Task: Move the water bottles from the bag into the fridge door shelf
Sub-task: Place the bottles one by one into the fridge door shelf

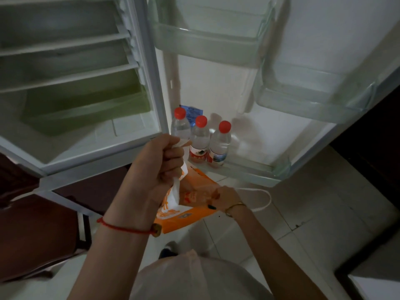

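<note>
Three clear water bottles with red caps stand side by side in the lowest fridge door shelf (249,173): the left bottle (180,126), the middle bottle (200,137) and the right bottle (220,144). Below them hangs an orange and white bag (173,219). My left hand (158,167) is fisted around the bag's white handle, holding it up. My right hand (225,197) reaches into the bag's mouth, its fingers hidden inside. I cannot tell what the bag holds.
The fridge body (65,83) stands open at left with bare shelves and a green drawer. Two upper door shelves (207,37) are above. The bag's other white handle (263,198) loops over the tiled floor. Dark furniture is at right.
</note>
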A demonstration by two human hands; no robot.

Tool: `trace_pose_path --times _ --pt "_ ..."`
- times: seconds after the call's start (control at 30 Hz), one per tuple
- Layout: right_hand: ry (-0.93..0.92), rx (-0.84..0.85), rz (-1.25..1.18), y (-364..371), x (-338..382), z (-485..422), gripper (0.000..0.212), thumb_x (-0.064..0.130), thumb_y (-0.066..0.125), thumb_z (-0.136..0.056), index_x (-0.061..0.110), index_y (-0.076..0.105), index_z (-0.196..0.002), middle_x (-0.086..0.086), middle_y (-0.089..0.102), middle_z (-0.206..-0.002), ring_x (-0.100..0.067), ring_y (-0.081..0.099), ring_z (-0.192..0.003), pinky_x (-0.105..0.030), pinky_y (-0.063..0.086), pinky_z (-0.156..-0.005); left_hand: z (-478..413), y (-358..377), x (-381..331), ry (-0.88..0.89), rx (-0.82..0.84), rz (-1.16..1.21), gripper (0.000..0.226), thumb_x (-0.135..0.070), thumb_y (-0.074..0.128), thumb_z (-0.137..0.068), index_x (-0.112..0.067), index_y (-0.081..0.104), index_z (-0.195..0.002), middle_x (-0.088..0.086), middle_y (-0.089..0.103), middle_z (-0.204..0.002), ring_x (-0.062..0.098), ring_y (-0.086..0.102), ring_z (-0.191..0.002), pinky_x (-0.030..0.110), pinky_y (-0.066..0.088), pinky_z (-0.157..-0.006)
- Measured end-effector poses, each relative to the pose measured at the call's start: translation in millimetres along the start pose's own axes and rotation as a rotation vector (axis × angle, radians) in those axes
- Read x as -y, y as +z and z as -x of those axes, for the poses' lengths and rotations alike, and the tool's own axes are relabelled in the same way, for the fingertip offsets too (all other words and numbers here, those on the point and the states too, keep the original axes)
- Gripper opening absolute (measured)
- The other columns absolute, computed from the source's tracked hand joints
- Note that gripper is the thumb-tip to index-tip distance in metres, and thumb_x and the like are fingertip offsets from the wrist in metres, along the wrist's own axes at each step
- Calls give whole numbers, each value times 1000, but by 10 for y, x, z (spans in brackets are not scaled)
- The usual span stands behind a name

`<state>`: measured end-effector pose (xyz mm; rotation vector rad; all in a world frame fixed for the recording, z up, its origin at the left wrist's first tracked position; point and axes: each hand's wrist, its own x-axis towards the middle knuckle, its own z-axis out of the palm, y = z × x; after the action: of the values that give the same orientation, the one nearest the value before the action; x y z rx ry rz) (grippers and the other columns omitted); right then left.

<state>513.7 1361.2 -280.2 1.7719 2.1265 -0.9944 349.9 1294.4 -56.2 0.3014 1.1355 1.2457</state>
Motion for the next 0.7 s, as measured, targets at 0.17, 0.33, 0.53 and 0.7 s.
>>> trace_pose_path --times 0.17,0.33,0.53,0.7 --pt "5 87 -174 191 -153 16 65 28 73 -82 12 47 -138 -11 54 -136 -23 51 -124 -23 40 -93 78 49 54 9 -21 6 37 -11 39 -96 -20 32 -60 -7 19 -53 2 17 -31 16 8 -36" --pt "-113 78 -120 205 -235 56 51 25 71 -84 13 56 -130 -12 59 -130 -25 56 -118 -25 43 -91 121 60 95 73 -70 -11 37 -11 38 -96 -20 30 -62 -7 21 -50 1 17 -30 16 8 -35" --pt "-194 -127 -90 -50 -73 239 37 35 78 -72 13 67 -100 -7 70 -99 -20 63 -87 -28 50 -74 192 21 127 83 -61 11 38 -14 38 -97 -21 29 -61 -8 24 -48 2 18 -29 16 8 -35" --pt "-261 -250 -38 -401 -24 524 24 37 69 -70 22 73 -90 2 72 -82 -17 66 -77 -25 53 -68 229 151 292 52 -11 -15 45 -14 37 -98 -19 41 -53 -8 25 -46 1 18 -29 15 10 -33"
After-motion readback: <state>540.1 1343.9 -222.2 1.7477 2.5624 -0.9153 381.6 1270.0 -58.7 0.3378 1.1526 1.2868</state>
